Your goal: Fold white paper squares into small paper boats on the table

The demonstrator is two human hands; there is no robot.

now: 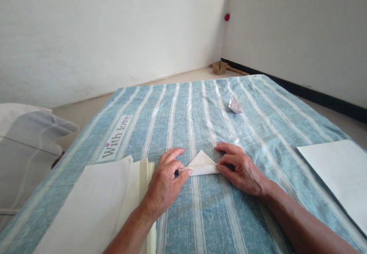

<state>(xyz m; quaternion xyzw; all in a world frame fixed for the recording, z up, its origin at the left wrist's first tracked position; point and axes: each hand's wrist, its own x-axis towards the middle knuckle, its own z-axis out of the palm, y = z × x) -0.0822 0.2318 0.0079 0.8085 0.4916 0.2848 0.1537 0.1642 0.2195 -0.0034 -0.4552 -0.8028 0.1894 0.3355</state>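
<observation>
A small folded sheet of white paper [202, 163] lies on the striped tablecloth in front of me, its peak pointing away and a flat band along its near edge. My left hand [168, 171] pinches the band's left end, thumb on top. At the right end, my right hand [240, 168] grips the band between thumb and fingers. Further back on the cloth stands a folded paper boat [235, 105], apart from both hands.
A stack of white and pale yellow paper [94, 192] lies beside my left forearm. More white sheets [338, 173] are at the right edge. The blue striped tablecloth [177, 131] covers the table. A cardboard box [219, 67] sits on the floor by the corner.
</observation>
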